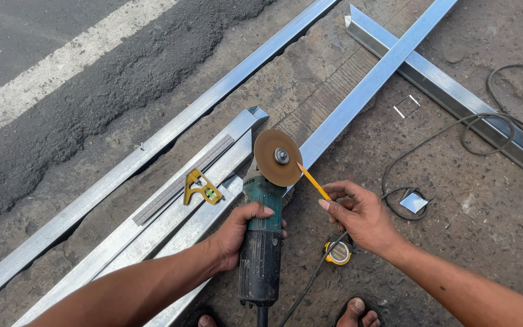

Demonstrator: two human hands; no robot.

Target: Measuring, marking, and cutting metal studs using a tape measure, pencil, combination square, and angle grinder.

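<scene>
Rough concrete ground beside an asphalt road carries long steel channels, and an angle grinder is held over them.

Left hand has its fingers clenched around the green body of the angle grinder, whose brown cutting disc faces up above the steel channels. Right hand, just right of the grinder, has its fingers pinched on a yellow pencil, whose tip touches the disc's edge. A yellow combination square lies on the channels left of the grinder. A yellow tape measure sits on the ground right of the grinder's handle, by the black cable. Another channel lies well beyond the grinder, to its right.
</scene>
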